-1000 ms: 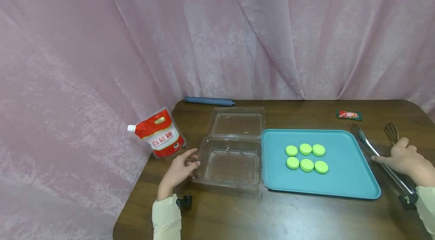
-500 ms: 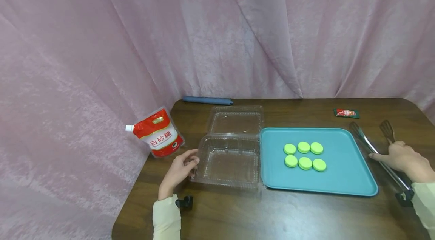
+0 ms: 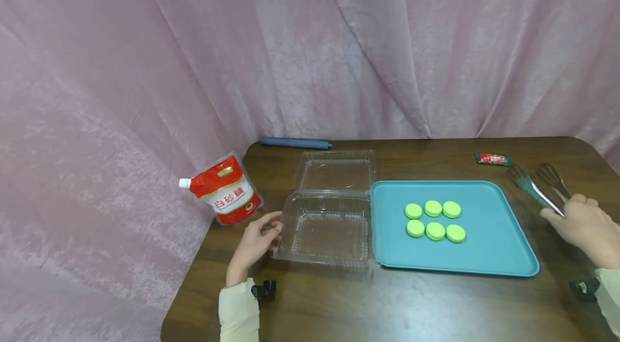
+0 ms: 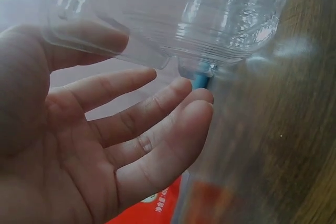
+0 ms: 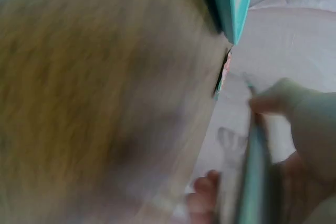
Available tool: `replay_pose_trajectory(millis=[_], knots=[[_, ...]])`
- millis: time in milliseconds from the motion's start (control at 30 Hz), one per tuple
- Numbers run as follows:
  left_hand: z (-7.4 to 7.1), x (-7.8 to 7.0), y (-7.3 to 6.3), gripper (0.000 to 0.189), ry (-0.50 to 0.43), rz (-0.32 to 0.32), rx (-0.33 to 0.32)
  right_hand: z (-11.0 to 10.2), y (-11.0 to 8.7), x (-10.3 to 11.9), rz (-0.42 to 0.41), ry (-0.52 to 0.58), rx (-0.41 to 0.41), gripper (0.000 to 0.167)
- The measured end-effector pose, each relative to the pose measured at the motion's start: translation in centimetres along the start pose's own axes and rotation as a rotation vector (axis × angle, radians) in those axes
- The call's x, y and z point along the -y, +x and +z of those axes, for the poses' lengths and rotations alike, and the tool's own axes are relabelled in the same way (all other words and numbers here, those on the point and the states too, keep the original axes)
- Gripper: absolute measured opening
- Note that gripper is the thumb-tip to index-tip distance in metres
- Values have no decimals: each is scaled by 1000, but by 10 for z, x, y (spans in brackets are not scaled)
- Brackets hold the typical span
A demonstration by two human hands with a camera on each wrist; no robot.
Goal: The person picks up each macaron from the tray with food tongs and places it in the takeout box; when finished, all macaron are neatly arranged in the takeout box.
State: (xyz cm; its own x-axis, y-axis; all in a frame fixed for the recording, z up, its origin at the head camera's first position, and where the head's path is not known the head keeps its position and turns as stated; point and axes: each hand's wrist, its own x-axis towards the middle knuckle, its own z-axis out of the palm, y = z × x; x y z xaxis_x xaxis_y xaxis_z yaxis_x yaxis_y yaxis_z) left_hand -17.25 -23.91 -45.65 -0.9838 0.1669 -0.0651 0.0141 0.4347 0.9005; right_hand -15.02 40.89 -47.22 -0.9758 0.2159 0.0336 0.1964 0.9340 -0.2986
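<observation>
Tongs (image 3: 543,198) higher now, silvery and slotted

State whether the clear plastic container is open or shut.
Open: the container lies spread, its far half folded back, its near half uncovered.

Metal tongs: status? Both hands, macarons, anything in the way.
Right hand grips metal tongs, tips apart. Left hand at left edge of open clamshell box, contact unclear. Six green macarons on teal tray; only its rim between them and tongs.

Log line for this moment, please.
left hand: at open clear container | right hand: holds tongs | six green discs: on teal tray
</observation>
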Motion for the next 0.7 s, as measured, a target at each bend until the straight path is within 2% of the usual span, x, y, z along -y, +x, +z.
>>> replay_pose_trajectory(millis=[100,200,333,400,467,533,600,700], knots=[[3,13,5,43,11,9,-35,2,-7,1,-110,14,-159,65],[3,21,8,42,21,15,-38,7,-11,2,-204,11,-316,67],[2,25,7,43,24,16,-18,7,-8,4,-247,36,-392,72],[2,24,6,43,27,13,-14,6,-5,4,-255,53,-372,70],[2,24,6,43,32,6,-18,5,-2,4,-267,53,-308,67],[3,11,1,42,31,4,-36,5,-1,5,-280,34,-255,66],[6,5,0,42,43,0,-65,5,0,7,-292,3,-206,69],[9,3,1,41,65,-4,-101,8,-1,13,-340,-18,-200,68]])
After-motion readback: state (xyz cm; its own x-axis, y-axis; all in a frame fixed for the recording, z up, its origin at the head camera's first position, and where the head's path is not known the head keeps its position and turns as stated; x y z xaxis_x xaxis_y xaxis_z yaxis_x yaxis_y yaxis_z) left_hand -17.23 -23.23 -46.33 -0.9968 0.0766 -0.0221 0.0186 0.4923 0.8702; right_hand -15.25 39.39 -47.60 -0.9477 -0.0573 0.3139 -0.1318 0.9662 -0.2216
